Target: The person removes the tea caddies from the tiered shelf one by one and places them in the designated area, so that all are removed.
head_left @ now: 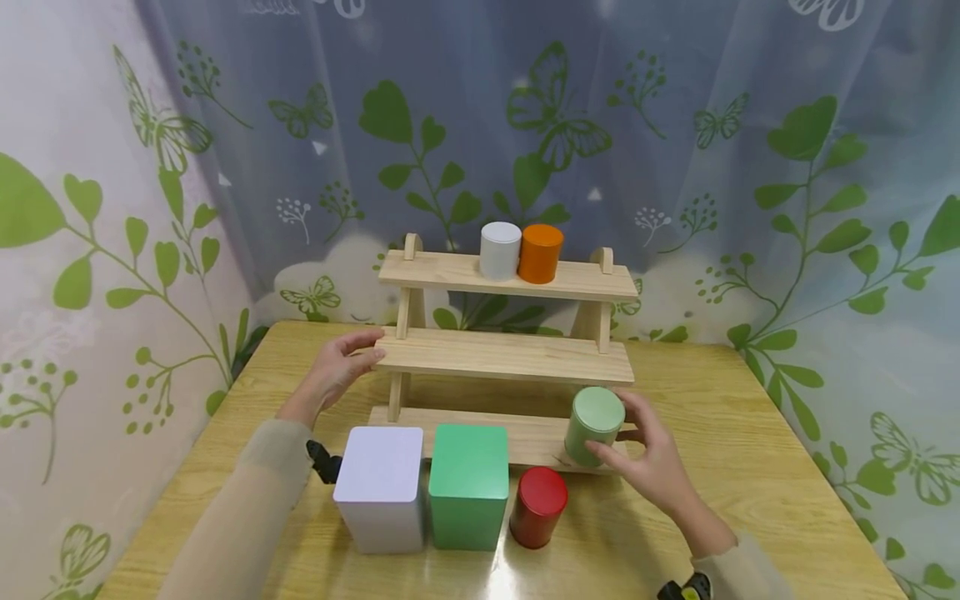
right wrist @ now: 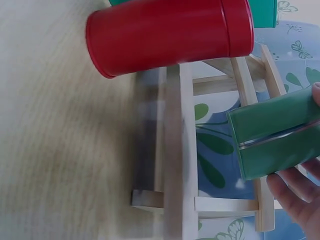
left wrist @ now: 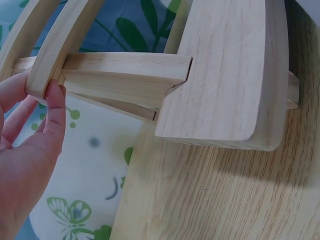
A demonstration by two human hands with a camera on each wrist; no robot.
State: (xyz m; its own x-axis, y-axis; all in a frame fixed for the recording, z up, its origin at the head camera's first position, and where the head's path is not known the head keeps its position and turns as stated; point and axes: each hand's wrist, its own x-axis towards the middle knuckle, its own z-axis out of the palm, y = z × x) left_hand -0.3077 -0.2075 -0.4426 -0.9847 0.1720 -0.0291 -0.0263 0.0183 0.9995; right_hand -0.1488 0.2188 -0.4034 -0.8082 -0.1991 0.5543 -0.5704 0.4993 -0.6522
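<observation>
1. Head view. The left hand (head_left: 333, 377) pinches the left end of the wooden rack's (head_left: 504, 354) middle tier. The right hand (head_left: 654, 457) grips the light green canister (head_left: 594, 427) between curled thumb and fingers, over the lower tier's right end. The red canister (head_left: 537, 508) stands near the right thumb, in front of the rack; the green box (head_left: 468, 492) and white box (head_left: 378, 493) stand farther from it. The white canister (head_left: 499, 252) and orange canister (head_left: 539, 255) stand on the top tier, above both hands' fingers.
2. Left wrist view. Fingertips and thumb clasp the end of one board. Caution: a pull by these fingers could probably shift the rack and topple the upper canisters.
3. Right wrist view. The fingers hold the green canister with its base apart from the lower tier. Caution: a loose grip could drop it; a low sweep could knock the red canister.
</observation>
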